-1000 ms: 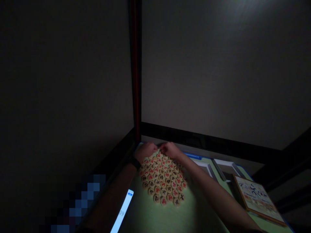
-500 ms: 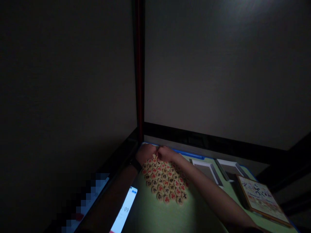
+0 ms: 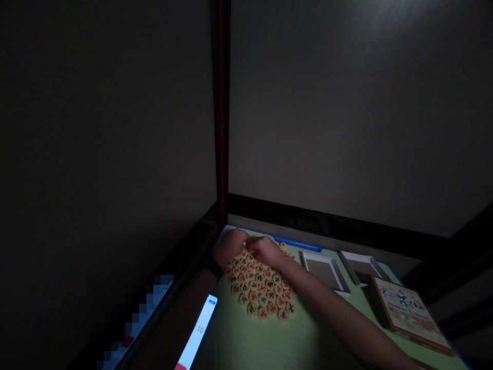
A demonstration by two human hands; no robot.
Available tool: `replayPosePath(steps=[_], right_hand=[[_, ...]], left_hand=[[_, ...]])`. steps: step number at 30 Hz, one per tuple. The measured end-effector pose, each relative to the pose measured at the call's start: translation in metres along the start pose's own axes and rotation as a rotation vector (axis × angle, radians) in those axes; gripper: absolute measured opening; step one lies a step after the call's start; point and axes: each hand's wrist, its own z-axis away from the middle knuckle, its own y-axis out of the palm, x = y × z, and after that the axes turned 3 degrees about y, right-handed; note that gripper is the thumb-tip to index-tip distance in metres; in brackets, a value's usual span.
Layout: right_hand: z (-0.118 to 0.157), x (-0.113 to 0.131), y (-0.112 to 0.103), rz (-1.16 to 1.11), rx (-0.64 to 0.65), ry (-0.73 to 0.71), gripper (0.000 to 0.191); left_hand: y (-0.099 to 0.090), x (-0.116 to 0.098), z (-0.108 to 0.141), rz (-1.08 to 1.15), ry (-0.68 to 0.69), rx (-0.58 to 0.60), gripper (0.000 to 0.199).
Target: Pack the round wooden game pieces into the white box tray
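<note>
- Green-topped desk (image 3: 262, 341): its far-left corner lies below the dark red post (image 3: 222, 118).
- Xiangqi pieces (image 3: 262, 299): round, marked in red or black, flat and closely packed, spreading from near the far-left corner towards the desk's middle; some lie partly behind the right hand and forearm.
- Left hand (image 3: 231, 245): at the far-left corner, fingers curled, a pale piece at the fingertips; cannot tell whether it is gripped. A black wristband (image 3: 213, 268) circles the wrist.
- Right hand (image 3: 265, 251): just beside the left, above the pieces, fingers bent inwards; their hold is hidden.
- Lit smartphone (image 3: 198, 331): near the left edge, showing "10".
- Two shallow trays (image 3: 322, 271): towards the far edge, right of the pieces.
- Calligraphy-printed box (image 3: 414, 311): by the right edge.
</note>
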Motion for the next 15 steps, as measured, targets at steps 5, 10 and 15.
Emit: replayPosePath(steps=[5, 10, 15], right_hand=[[0.008, -0.021, -0.021, -0.012, -0.071, 0.094, 0.03], [0.018, -0.06, -0.041, -0.003, -0.082, 0.176, 0.037], [0.02, -0.067, -0.029, -0.043, -0.027, 0.112, 0.056]], left_hand=[[0.001, -0.002, 0.007, -0.022, 0.0, 0.002, 0.024], [-0.002, -0.009, 0.014, -0.09, -0.004, 0.027, 0.028], [-0.003, -0.008, 0.014, -0.131, 0.024, 0.027, 0.029]])
